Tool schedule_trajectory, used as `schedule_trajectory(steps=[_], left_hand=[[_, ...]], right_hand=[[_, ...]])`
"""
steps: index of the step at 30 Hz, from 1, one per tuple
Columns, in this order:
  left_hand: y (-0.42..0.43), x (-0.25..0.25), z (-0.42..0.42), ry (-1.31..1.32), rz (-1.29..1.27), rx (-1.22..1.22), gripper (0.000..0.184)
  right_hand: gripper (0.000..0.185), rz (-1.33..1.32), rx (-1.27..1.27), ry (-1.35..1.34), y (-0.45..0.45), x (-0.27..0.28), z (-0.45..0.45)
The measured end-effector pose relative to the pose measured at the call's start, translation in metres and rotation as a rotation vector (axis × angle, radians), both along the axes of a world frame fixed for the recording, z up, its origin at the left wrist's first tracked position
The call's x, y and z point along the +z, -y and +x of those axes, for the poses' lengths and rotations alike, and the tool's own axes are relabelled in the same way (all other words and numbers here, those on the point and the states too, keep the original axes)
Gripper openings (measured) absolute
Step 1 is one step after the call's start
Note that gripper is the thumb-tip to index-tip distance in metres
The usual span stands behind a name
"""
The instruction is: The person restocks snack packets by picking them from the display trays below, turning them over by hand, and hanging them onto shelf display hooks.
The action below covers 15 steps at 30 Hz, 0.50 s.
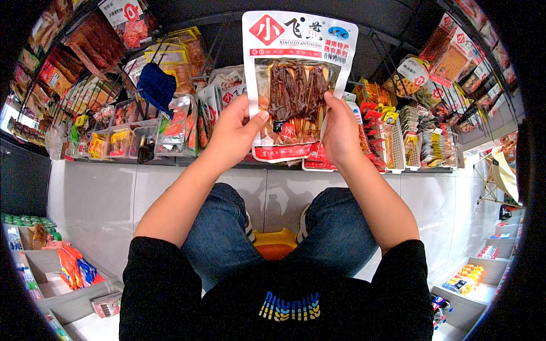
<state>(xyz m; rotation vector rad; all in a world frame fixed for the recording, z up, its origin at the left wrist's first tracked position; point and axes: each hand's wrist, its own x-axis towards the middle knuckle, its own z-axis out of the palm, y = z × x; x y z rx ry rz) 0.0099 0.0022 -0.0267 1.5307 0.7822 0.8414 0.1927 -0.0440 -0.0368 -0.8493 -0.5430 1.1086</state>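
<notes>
Upright in front of me is a snack pouch with a white and red border and a clear window showing dark brown skewered meat. My left hand grips its left edge, the thumb lying on the front. On the right edge, my right hand holds the pouch the same way, thumb on the front. The fingers behind the pouch are hidden. Behind it, similar white pouches stand on the shelf, partly covered by my left hand and the pouch.
Clear plastic bins of small packets line the shelf at left, beside a dark blue cloth-like item. White baskets of packets stand at right. More packs hang above on wire racks. Below me is a yellow-orange stool; low shelves flank the tiled floor.
</notes>
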Motion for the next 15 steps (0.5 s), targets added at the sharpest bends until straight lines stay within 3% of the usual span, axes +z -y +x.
schedule_trajectory(steps=[15], left_hand=[[0.0022, 0.0024, 0.0006, 0.06, -0.037, -0.007, 0.017]], right_hand=[[0.024, -0.042, 0.042, -0.083, 0.0008, 0.0024, -0.0008]])
